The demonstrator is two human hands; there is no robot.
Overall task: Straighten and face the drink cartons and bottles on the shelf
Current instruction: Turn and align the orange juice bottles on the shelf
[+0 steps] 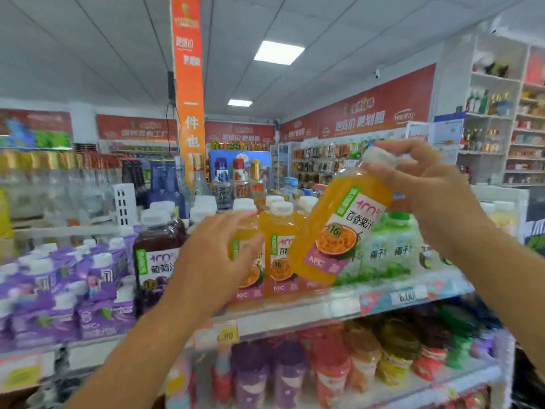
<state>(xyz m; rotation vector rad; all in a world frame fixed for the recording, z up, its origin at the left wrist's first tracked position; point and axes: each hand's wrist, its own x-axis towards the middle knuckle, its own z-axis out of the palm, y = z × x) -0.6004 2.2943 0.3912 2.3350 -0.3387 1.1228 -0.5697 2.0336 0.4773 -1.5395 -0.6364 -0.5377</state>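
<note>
My right hand grips an orange passion-fruit juice bottle by its white cap and neck, holding it tilted in the air above the top shelf. My left hand reaches toward the orange juice bottles standing in a row on that shelf, fingers spread and touching the leftmost one. A dark grape juice bottle stands just left of my left hand. Pale green coconut drink bottles stand to the right, behind the lifted bottle. Purple cartons fill the shelf's left part.
Price tags line the shelf's front rail. A lower shelf holds colourful cups and bottles. Glass bottles stand behind the juice row. An orange pillar banner rises behind, and wall shelving stands far right.
</note>
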